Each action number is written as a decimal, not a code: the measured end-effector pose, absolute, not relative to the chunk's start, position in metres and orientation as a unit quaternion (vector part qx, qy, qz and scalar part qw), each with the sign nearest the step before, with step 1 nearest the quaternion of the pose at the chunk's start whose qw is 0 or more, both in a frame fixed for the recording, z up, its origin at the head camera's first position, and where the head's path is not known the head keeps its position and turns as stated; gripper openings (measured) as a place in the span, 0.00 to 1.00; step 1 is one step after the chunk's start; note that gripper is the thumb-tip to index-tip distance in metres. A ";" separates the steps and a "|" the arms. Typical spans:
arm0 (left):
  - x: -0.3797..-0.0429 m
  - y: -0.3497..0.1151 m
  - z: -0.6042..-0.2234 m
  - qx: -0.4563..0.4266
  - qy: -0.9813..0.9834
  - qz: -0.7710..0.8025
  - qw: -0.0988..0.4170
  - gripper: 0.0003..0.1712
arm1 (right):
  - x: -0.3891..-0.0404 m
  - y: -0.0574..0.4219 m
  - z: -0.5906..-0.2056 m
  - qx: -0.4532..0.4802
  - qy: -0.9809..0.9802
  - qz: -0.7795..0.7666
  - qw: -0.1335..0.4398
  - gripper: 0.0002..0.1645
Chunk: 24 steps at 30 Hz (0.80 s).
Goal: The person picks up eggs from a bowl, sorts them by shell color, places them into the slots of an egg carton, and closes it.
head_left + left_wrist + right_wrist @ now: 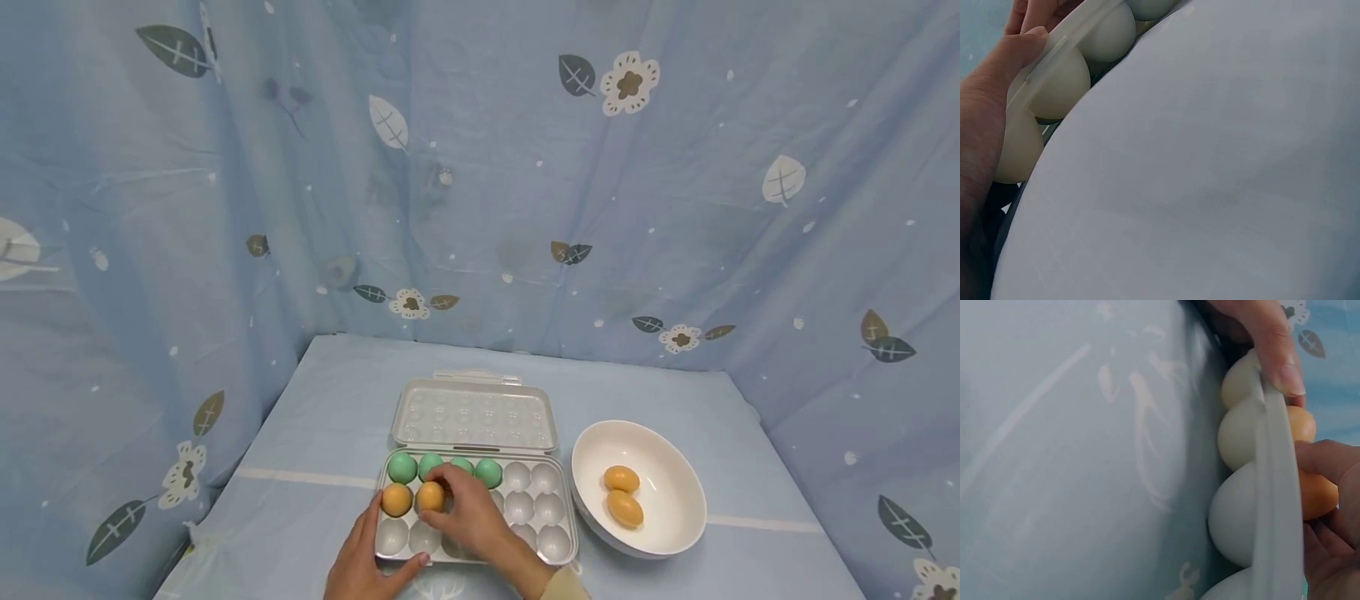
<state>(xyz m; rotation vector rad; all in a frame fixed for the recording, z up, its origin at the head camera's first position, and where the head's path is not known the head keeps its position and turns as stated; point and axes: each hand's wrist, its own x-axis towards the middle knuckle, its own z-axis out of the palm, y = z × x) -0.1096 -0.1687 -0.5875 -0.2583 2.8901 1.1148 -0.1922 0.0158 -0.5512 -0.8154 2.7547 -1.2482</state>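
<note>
A clear plastic egg carton (566,546) lies open in front of me, its lid (474,417) folded back. Several green eggs (402,467) fill the left part of its back row. One orange egg (396,500) sits at the left end of the middle row. Beside it, my right hand (474,514) pinches another orange egg (430,497) at the second cup, thumb and fingers around it. My left hand (365,560) holds the carton's front left corner, with the thumb (1019,53) on the front rim in the left wrist view.
To the carton's right stands a white bowl (682,492) with two orange eggs (625,508) in it. A pale blue cloth covers the table (300,417), and a patterned blue curtain (495,167) hangs behind and at both sides.
</note>
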 end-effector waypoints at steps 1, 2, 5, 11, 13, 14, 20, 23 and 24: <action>-0.110 -0.168 -0.587 -0.084 0.930 0.358 0.017 0.74 | -0.192 0.016 -0.552 -0.263 0.881 -0.393 -0.003 0.26; -0.110 -0.168 -0.587 -0.084 0.930 0.357 0.018 0.75 | -0.192 0.016 -0.553 -0.266 0.883 -0.387 -0.011 0.26; -0.110 -0.168 -0.587 -0.084 0.931 0.354 0.020 0.75 | -0.191 0.015 -0.555 -0.275 0.884 -0.376 -0.030 0.25; -0.110 -0.168 -0.588 -0.080 0.933 0.352 0.012 0.74 | -0.190 0.018 -0.552 -0.272 0.886 -0.374 -0.028 0.24; -0.109 -0.168 -0.588 -0.078 0.933 0.351 0.008 0.74 | -0.190 0.020 -0.547 -0.260 0.885 -0.386 -0.018 0.25; -0.109 -0.168 -0.588 -0.076 0.933 0.351 0.005 0.73 | -0.190 0.022 -0.545 -0.256 0.881 -0.397 -0.016 0.25; -0.109 -0.168 -0.587 -0.073 0.934 0.349 0.001 0.73 | -0.200 0.038 -0.529 -0.255 0.850 -0.459 -0.040 0.29; -0.109 -0.168 -0.586 -0.075 0.935 0.348 0.012 0.75 | -0.205 0.050 -0.524 -0.253 0.852 -0.454 -0.063 0.30; -0.110 -0.168 -0.586 -0.077 0.935 0.347 0.017 0.75 | -0.207 0.055 -0.524 -0.252 0.853 -0.451 -0.071 0.30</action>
